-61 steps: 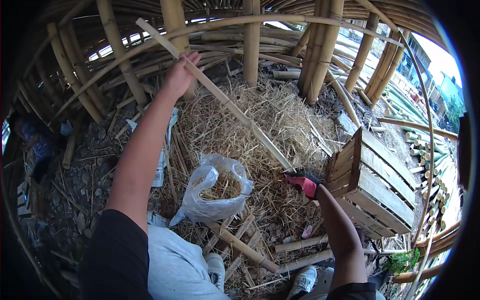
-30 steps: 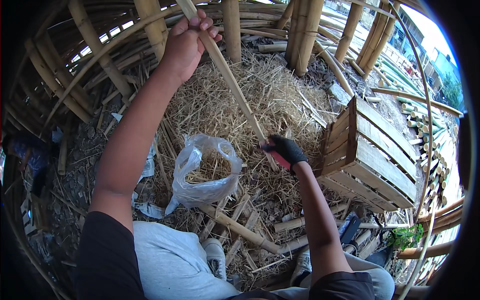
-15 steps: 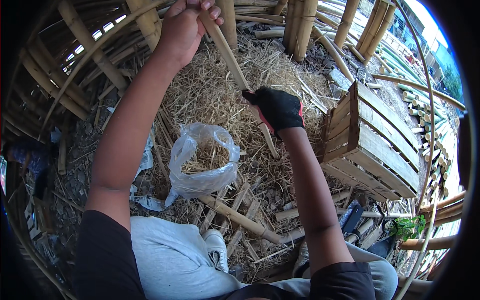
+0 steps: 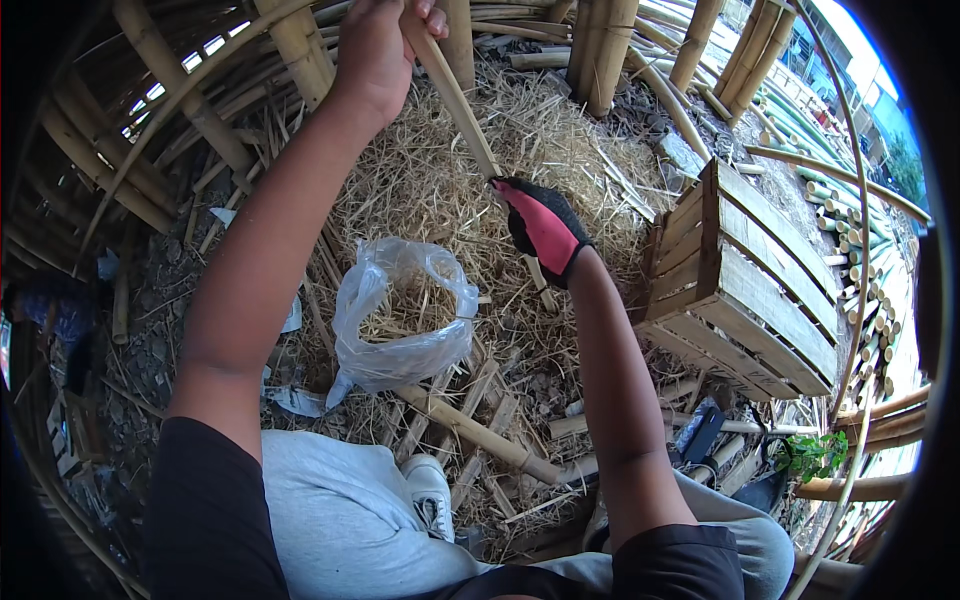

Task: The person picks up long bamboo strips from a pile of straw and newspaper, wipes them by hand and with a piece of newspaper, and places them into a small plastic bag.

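A pale, flat bamboo strip (image 4: 455, 105) slants in front of me, from the top of the view down toward the straw. My bare left hand (image 4: 378, 55) is closed round its upper end, with part of the fingers cut off by the top edge. Lower down, my right hand (image 4: 545, 228), in a black and pinkish-red glove, is wrapped round the strip. Whether that glove also hides a small tool, I cannot make out. The strip's lower end comes out beyond the glove. Below and left of it, a clear plastic bag (image 4: 405, 365) stands with its mouth gaping and straw inside.
Straw (image 4: 540, 130) covers the ground ahead. A slatted wooden crate (image 4: 765, 290) lies tipped at the right, with cut bamboo poles (image 4: 865, 250) stacked beyond. Bamboo posts (image 4: 600, 55) rise at the back. A bamboo pole (image 4: 480, 435) lies before my shoe (image 4: 430, 495).
My right hand has turned at the wrist, so the glove's pinkish-red side now shows instead of its black back. My left hand has shifted slightly upward along with the strip.
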`<state>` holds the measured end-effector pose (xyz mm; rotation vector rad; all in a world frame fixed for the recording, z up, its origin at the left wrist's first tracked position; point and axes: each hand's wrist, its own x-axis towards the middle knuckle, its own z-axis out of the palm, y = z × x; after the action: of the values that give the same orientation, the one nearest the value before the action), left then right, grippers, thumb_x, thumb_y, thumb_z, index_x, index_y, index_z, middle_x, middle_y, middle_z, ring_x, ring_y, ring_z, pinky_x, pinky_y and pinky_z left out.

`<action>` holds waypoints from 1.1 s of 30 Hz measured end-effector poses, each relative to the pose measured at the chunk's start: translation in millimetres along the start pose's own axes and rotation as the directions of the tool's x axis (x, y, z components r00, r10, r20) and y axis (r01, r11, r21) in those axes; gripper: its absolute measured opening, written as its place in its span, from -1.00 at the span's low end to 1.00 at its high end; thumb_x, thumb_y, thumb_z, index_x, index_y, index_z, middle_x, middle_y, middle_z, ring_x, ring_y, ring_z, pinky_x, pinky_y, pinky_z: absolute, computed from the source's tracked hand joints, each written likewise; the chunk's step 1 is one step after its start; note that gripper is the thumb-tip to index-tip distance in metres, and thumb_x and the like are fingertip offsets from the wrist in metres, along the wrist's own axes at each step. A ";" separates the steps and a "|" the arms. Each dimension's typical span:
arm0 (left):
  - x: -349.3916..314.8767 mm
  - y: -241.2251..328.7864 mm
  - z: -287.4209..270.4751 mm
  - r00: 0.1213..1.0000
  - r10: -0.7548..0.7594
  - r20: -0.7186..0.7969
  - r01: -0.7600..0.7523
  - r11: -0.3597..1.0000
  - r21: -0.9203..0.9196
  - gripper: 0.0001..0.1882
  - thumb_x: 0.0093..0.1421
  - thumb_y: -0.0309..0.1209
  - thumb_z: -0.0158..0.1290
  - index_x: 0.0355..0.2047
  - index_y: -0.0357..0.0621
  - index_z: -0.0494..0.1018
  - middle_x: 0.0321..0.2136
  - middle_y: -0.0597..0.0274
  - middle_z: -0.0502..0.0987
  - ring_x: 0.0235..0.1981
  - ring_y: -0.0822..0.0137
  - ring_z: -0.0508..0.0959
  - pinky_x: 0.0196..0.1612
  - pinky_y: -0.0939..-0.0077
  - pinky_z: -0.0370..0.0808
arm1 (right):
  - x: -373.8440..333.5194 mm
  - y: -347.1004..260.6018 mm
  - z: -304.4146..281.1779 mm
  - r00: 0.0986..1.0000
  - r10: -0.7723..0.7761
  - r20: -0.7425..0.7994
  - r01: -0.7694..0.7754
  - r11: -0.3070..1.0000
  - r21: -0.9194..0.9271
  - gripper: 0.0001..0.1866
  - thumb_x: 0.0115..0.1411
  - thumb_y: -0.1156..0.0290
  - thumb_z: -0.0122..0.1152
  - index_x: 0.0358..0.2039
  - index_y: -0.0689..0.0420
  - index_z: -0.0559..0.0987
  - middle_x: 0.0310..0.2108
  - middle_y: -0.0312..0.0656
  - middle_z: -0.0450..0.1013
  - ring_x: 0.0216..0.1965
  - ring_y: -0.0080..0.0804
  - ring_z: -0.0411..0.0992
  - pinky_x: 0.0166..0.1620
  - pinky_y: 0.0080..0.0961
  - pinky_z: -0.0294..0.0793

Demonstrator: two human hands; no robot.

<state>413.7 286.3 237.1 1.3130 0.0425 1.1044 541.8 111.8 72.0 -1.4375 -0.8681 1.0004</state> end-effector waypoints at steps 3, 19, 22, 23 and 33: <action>-3.4 -36.3 -5.5 0.985 0.126 0.117 -0.132 0.990 0.043 -0.70 0.59 -0.14 -0.24 -0.13 -0.04 0.36 -0.44 0.39 0.33 -0.36 0.37 0.44 -0.08 0.28 0.50 | 14.6 20.0 -1.6 0.993 -0.115 0.007 0.115 0.993 0.011 -0.61 0.47 0.13 0.07 -0.02 0.20 0.64 -0.64 -0.36 0.32 -0.65 -0.62 0.25 -0.53 -0.51 0.20; 62.0 -56.6 -61.1 0.887 -0.230 -0.400 0.148 0.963 -0.224 -0.56 0.51 -0.10 -0.32 -0.50 0.02 0.25 -0.69 0.47 0.10 -0.72 0.46 0.00 -0.63 0.48 -0.05 | 4.4 0.8 18.7 0.772 -0.600 0.210 0.503 0.374 -0.779 -0.65 0.30 0.34 0.16 0.07 0.03 0.66 -0.50 -0.18 0.54 -0.43 -0.24 0.56 -0.31 -0.28 0.51; 62.5 -58.4 -95.2 0.869 -0.221 -0.442 0.125 0.963 -0.237 -0.63 0.46 -0.18 -0.29 -0.50 0.04 0.25 -0.69 0.47 0.11 -0.71 0.48 0.02 -0.62 0.50 -0.04 | -3.4 22.2 1.3 0.852 -0.524 -0.021 0.416 0.699 -0.581 -0.72 0.35 0.34 0.19 0.03 0.07 0.66 -0.44 -0.22 0.58 -0.36 -0.38 0.59 -0.26 -0.38 0.55; 60.8 -58.3 -102.3 0.866 -0.199 -0.459 0.096 0.967 -0.238 -0.69 0.42 -0.24 -0.28 -0.50 0.07 0.26 -0.69 0.47 0.13 -0.71 0.50 0.04 -0.62 0.52 -0.04 | -12.9 6.2 0.3 0.842 -0.506 -0.186 0.437 0.843 -0.315 -0.72 0.37 0.31 0.22 0.03 0.11 0.65 -0.37 -0.21 0.60 -0.30 -0.43 0.59 -0.22 -0.39 0.56; 14.2 -27.5 -65.0 0.962 -0.113 -0.247 0.079 0.987 -0.143 -0.54 0.54 -0.06 -0.32 -0.45 0.00 0.31 -0.64 0.45 0.11 -0.67 0.47 0.01 -0.59 0.50 0.00 | 33.7 0.1 70.7 0.958 -0.196 -0.207 0.085 0.889 -0.450 -0.33 0.23 -0.33 0.24 -0.03 0.05 0.67 -0.27 0.05 0.62 -0.22 0.00 0.63 -0.12 -0.16 0.58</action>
<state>399.9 347.6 202.0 1.0351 0.2184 1.1670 488.5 169.0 67.2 -1.8032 -1.0366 0.5120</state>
